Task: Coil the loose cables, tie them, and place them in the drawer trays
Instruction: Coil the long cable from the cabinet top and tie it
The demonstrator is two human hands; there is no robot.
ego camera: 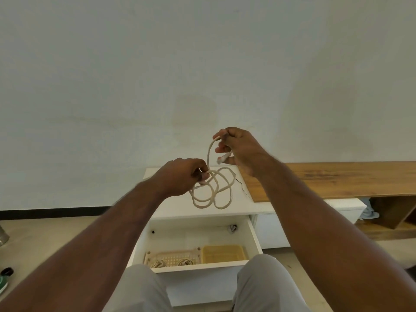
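Left hand [180,175] pinches the gathered loops of a beige cable [211,190], keeping the coil from springing apart. Right hand [236,149] grips the free end, connector [222,159] protruding below the fingers, evidently to feed the next turn. Coil hangs above the white cabinet top [180,208]. Below, the open drawer [193,237] holds a pink tray [173,255] with two bundled cables and a yellow tray [222,253].

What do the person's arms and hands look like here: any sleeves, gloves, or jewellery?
Both forearms are bare right up to the frame edge; no sleeve shows. The left hand and right hand wear no gloves, and no watch, ring or wristband is visible. Light grey trousers cover the knees below.
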